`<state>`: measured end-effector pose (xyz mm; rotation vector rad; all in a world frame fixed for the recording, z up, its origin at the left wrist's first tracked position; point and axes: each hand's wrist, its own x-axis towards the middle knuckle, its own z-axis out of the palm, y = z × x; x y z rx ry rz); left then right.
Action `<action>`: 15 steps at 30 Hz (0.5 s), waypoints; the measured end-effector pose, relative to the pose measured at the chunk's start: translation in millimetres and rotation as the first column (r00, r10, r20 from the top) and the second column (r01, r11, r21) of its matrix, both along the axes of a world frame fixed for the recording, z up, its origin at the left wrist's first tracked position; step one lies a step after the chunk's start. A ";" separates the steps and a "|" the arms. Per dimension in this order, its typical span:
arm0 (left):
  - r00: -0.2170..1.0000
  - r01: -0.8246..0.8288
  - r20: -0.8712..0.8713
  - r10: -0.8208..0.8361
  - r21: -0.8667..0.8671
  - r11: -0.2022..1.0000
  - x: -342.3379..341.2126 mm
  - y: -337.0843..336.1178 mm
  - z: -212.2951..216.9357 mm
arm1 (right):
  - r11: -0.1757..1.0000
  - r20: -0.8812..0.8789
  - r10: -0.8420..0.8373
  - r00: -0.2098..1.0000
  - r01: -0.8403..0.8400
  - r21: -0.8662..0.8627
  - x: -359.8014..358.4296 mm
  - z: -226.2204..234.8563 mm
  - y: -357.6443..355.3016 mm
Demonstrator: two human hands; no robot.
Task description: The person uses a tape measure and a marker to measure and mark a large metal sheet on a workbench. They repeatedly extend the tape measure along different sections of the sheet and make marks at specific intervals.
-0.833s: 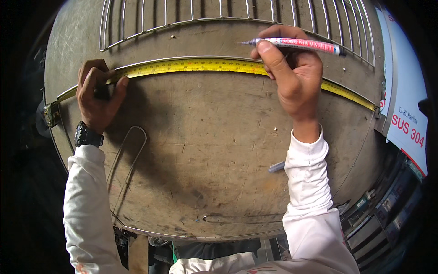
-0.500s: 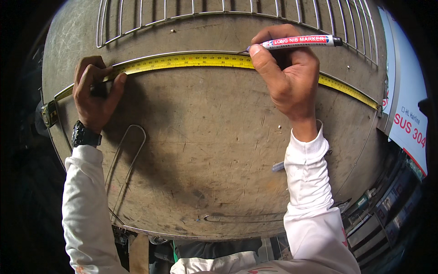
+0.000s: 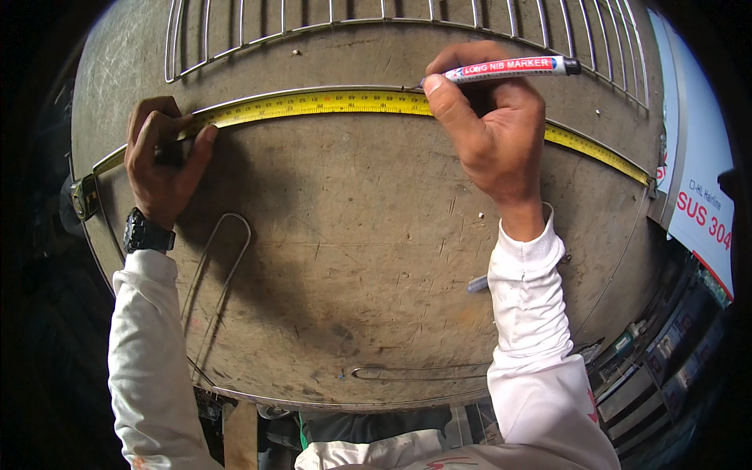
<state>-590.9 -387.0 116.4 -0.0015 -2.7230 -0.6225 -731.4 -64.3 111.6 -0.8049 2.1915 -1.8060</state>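
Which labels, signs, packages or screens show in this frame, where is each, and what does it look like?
Sign: right edge, beyond the bench; flat white panel with red and dark print.
Marker label: wrapped round the marker in the right hand, top centre; white, red and blue band.
Tape measure: stretched across the bench, pinned by the left hand; yellow strip with dark markings.
No screens or packages visible.

Scuffed matt metal table (image 3: 352,258), shiny wire grille (image 3: 392,19) above glossy yellow tape (image 3: 329,103), glossy plastic marker (image 3: 501,69), white cloth sleeves (image 3: 145,352).
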 end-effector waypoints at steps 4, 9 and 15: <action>1.000 -0.010 -0.009 0.010 0.003 1.000 -0.1 0.1 -1.2 | 1.000 0.052 -0.015 0.999 0.015 0.001 0.5 4.5 -0.8; 1.000 -0.027 0.006 0.027 0.044 0.999 2.1 0.0 1.4 | 1.000 0.045 -0.007 0.999 0.007 0.005 2.1 6.4 -2.6; 1.000 0.009 0.009 -0.009 0.056 0.998 2.8 -0.7 3.2 | 0.964 0.093 -0.174 0.980 0.189 -0.185 -2.2 19.4 27.5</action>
